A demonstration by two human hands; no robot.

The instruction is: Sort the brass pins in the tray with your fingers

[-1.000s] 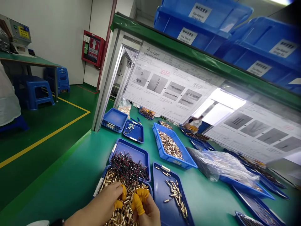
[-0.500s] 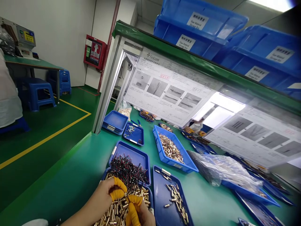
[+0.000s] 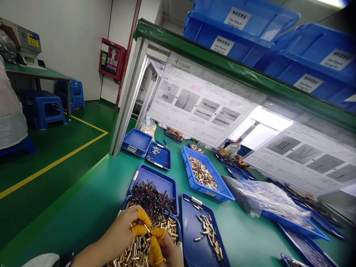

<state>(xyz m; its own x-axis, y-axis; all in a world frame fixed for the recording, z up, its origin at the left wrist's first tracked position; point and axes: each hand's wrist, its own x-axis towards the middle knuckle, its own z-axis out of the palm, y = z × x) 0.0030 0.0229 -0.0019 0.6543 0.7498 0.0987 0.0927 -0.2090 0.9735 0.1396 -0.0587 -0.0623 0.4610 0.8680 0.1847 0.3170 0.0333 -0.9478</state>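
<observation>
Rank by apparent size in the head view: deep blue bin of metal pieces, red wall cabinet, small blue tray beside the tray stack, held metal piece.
1. Deep blue bin
2. Red wall cabinet
3. Small blue tray
4. Held metal piece, tiny

The cabinet is farther away, so real sizes may differ.

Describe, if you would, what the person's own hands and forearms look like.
Wrinkled yellow covers sheathe some fingers of the left hand and right hand. The left forearm is bare, with what may be a dark band near its wrist.
</observation>
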